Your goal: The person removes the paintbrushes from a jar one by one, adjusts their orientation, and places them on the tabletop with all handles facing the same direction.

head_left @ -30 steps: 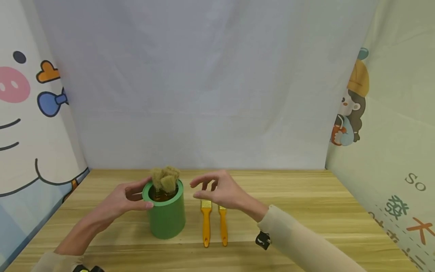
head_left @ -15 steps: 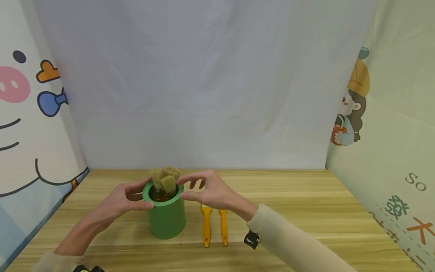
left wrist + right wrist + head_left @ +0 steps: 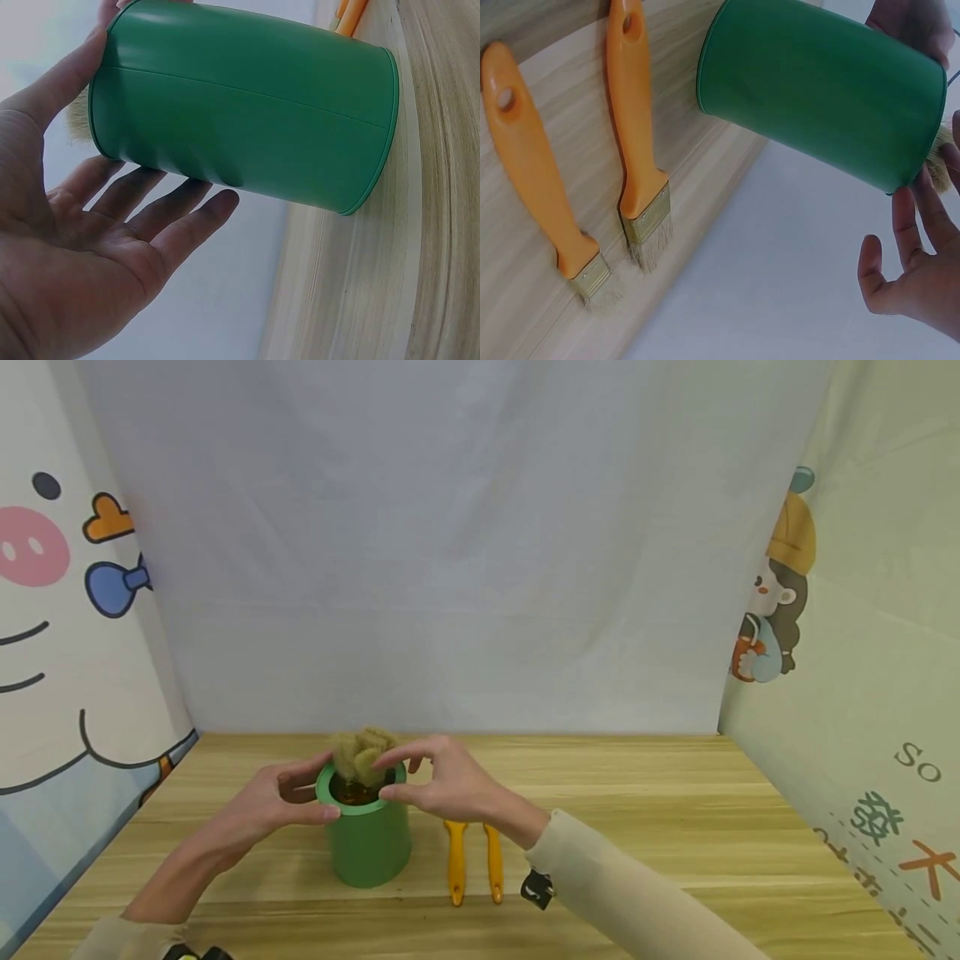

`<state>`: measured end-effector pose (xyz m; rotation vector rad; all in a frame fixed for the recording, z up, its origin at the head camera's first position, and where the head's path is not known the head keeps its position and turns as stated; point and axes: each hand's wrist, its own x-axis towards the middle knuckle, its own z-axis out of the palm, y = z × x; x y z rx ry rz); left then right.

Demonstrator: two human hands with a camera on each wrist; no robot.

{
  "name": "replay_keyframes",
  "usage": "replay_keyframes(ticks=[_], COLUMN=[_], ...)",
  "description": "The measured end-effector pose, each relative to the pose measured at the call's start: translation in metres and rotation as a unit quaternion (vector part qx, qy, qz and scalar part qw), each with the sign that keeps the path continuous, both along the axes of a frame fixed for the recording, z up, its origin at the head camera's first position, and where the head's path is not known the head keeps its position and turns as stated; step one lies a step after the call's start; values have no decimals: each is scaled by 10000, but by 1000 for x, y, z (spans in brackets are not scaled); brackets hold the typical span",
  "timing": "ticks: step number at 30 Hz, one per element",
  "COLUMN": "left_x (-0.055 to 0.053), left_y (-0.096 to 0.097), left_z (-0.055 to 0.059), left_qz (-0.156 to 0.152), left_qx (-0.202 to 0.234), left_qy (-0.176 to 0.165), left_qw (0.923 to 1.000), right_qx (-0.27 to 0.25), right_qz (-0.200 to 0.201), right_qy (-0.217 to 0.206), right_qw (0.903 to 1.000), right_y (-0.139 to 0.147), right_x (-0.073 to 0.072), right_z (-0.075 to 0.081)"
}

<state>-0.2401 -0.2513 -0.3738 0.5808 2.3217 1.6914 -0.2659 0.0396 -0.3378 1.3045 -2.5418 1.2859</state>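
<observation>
A green cylindrical pot (image 3: 371, 847) stands upright on the wooden table in the head view. Bristle ends of several paintbrushes (image 3: 360, 756) stick up out of it; their handles are hidden inside. My left hand (image 3: 266, 797) holds the pot's left side near the rim, thumb in front and fingers spread behind, as the left wrist view (image 3: 97, 247) shows. From the right comes my right hand (image 3: 450, 785), its index fingertip at the bristles and its thumb over the rim, with a gap between them. In the right wrist view its lower fingers (image 3: 904, 225) lie beside the rim.
Two paintbrushes with orange handles (image 3: 456, 864) (image 3: 494, 864) lie side by side on the table (image 3: 637, 860) just right of the pot. A pale cloth (image 3: 465, 543) hangs behind, and printed cloths line both sides.
My right hand has moved left from above the lying paintbrushes to the bristles at the pot's mouth, which have shifted slightly. The left hand has stayed on the pot.
</observation>
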Motion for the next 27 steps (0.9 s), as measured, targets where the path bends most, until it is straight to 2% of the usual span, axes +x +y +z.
replay_keyframes(ticks=[12, 18, 27], left_x=[-3, -4, -7], left_y=[-1, -1, 0], left_z=[-3, -3, -4], left_qz=[-22, -18, 63], left_qx=[24, -6, -72], left_qy=[-4, -73, -65], left_qw=[10000, 10000, 9999], right_qx=[186, 386, 504], right_qz=[-30, -53, -234], right_qy=[312, 600, 942], right_qw=[9993, 9974, 9940], right_y=[-11, -18, -26], right_x=[3, 5, 1], right_z=[2, 3, 2])
